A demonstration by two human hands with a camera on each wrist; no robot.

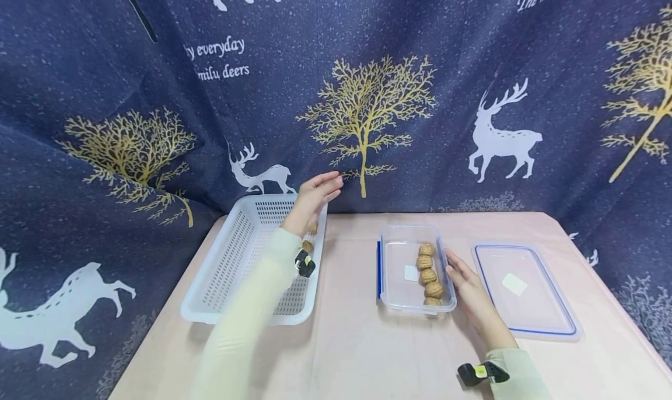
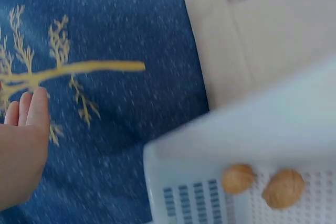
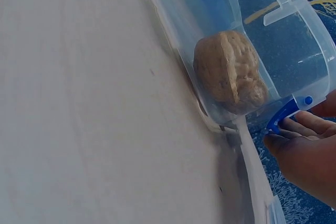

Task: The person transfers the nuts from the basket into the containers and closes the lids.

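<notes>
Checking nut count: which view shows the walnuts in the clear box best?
Head view: four walnuts lined up in the clear box, right hand beside it. Right wrist shows one walnut close up. Left wrist shows only the basket's walnuts.

A dark navy curtain [image 1: 399, 85] sprinkled with pale specks hangs in folds across the whole far side and wraps round both the left and right edges of the scene. It is printed with golden bare trees [image 1: 367, 111], white deer [image 1: 501, 134] and white lettering [image 1: 220, 59] near the top left. In front of it stands a table with a pale pink top [image 1: 367, 353], evenly and softly lit.
</notes>
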